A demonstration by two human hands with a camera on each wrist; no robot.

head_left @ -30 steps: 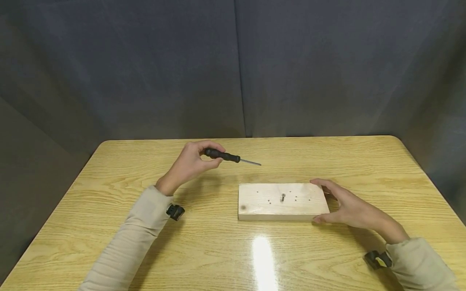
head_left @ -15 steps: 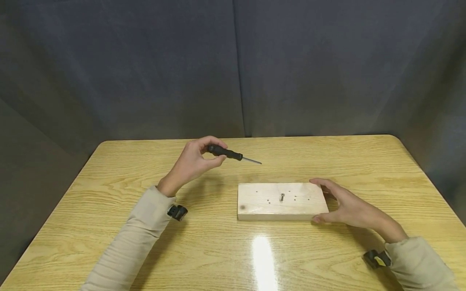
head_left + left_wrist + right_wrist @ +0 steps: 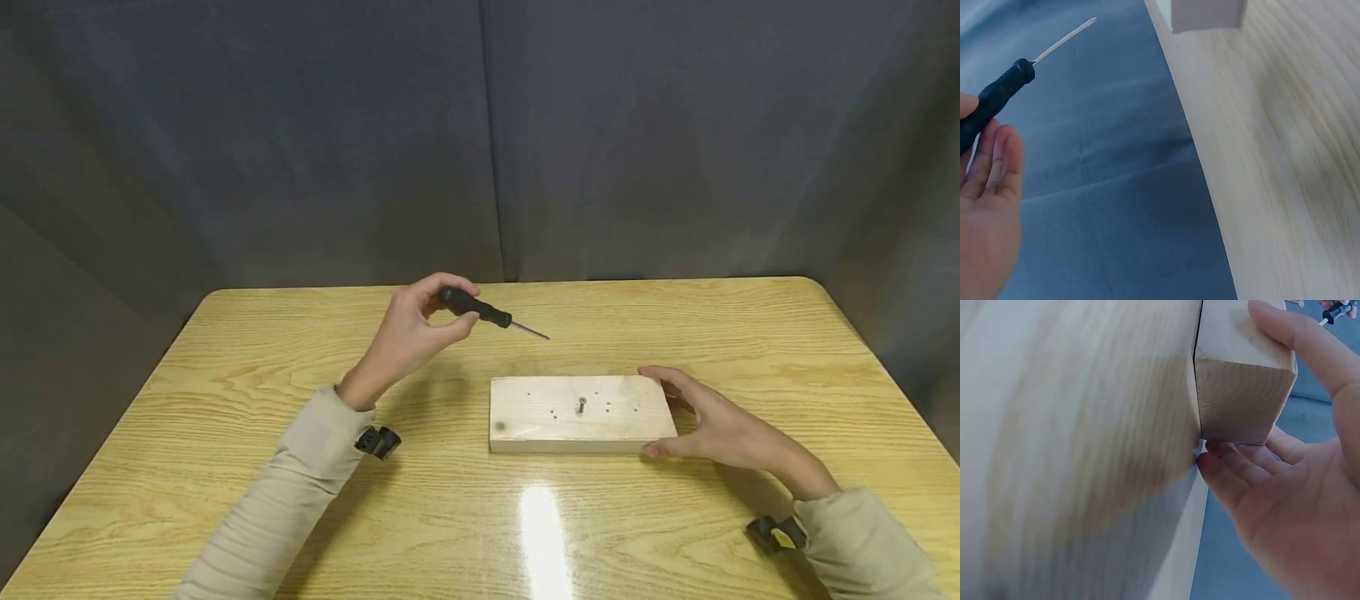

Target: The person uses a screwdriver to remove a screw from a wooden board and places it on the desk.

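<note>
Left hand [image 3: 411,332] raised, fingers [image 3: 452,281] curled in a pinch, right hand [image 3: 720,425] lower, gripping between thumb [image 3: 1304,334] and fingers, forearms [image 3: 262,508] angled inward

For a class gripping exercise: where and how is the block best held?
Probably across the right end of the block, from the right with thumb and fingers on its long sides. It lies flat, narrow enough for the right hand to span there, leaving the screw near its middle clear.

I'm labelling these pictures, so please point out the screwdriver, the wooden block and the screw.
Screwdriver [image 3: 491,313]: head view, on its black handle.
Wooden block [image 3: 573,427]: head view, on its bare top face.
Screw [image 3: 581,407]: head view, on its shank.
</note>
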